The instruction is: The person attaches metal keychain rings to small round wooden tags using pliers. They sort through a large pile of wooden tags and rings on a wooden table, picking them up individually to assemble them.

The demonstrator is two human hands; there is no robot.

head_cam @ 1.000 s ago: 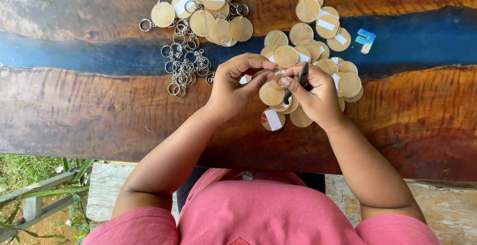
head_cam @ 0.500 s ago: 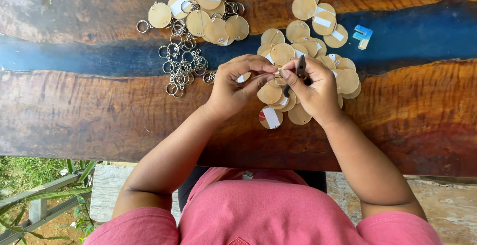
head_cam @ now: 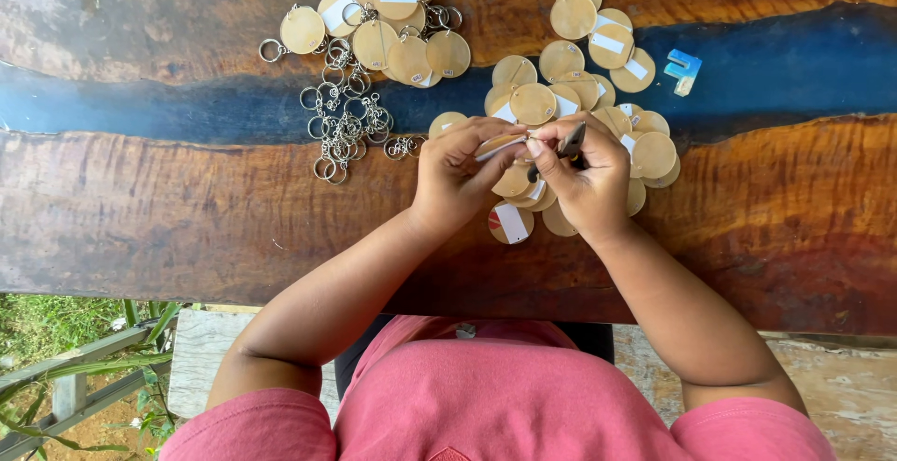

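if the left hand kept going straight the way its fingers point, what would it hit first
Probably the right hand: the left hand points rightward with its fingertips already at the wooden disc pinched between both hands. Depth is hard to judge.

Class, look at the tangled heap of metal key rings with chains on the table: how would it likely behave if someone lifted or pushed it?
The heap of key rings looks linked and tangled, so lifting one ring would probably drag others along. The short chains should hang floppy. Pushed across the wooden table, the heap would likely slide and spread rather than roll.
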